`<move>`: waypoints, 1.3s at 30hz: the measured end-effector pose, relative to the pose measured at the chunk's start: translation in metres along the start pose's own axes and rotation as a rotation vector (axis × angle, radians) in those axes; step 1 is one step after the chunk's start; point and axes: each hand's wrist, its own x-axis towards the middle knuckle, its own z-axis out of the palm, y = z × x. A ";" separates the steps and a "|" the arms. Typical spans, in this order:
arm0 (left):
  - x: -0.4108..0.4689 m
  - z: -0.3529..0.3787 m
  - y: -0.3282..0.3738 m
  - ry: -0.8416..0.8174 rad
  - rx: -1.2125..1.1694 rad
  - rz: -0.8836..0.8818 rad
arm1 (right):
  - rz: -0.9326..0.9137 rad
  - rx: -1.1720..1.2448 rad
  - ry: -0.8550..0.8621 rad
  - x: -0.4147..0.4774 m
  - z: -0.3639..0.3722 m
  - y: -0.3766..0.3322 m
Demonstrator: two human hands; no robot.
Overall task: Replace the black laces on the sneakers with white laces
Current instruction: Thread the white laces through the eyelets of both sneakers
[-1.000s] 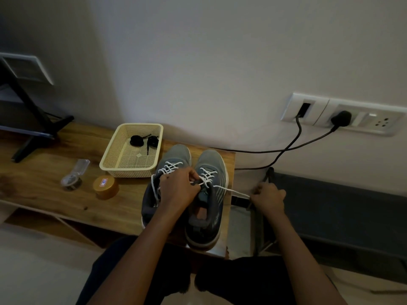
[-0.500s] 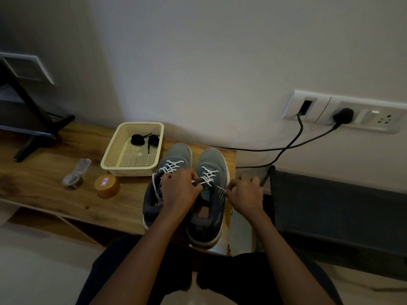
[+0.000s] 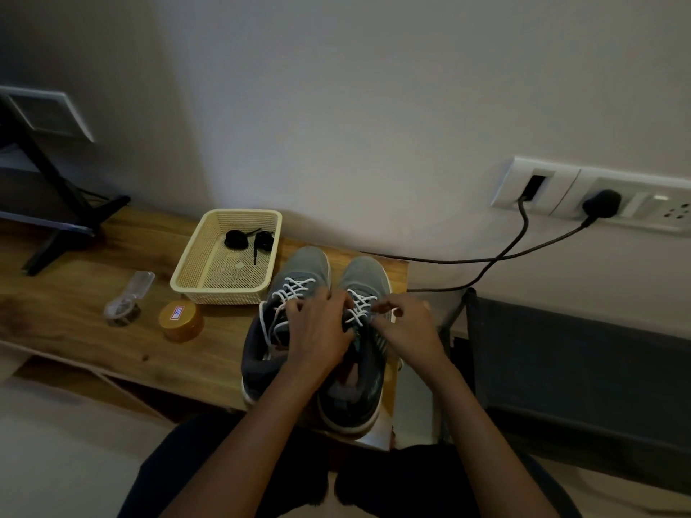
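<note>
Fingers [image 3: 389, 305] on sneaker's [image 3: 364, 272] white lace [image 3: 359, 305]

two grey sneakers [image 3: 310, 261] are standing side by side at the right end of the bench [image 3: 74, 312], toes pointing toward the back edge, heels nearing the front edge. white laces [image 3: 293, 289] are crossing both uppers, untied. black laces [image 3: 236, 239] are lying coiled in the basket [image 3: 224, 293] near the back edge.
</note>
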 end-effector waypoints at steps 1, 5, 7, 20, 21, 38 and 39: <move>0.002 0.001 -0.001 0.003 -0.005 0.002 | -0.020 -0.023 -0.008 0.000 0.004 -0.004; 0.005 -0.003 -0.007 0.002 -0.106 0.047 | -0.080 -0.208 0.012 0.001 0.016 -0.011; 0.007 -0.005 -0.009 -0.017 -0.157 0.108 | -0.096 -0.204 0.024 0.004 0.018 -0.011; 0.011 -0.002 -0.010 -0.055 -0.244 0.076 | -0.067 -0.118 -0.184 0.019 0.013 0.000; 0.011 -0.002 -0.010 -0.056 -0.255 0.070 | -0.066 -0.130 -0.190 0.019 0.014 0.001; 0.023 -0.009 -0.016 -0.051 -0.430 -0.083 | 0.129 0.003 -0.060 0.018 0.005 0.007; 0.028 -0.012 -0.019 -0.070 -0.470 -0.058 | 0.097 -0.007 -0.044 0.023 0.001 0.008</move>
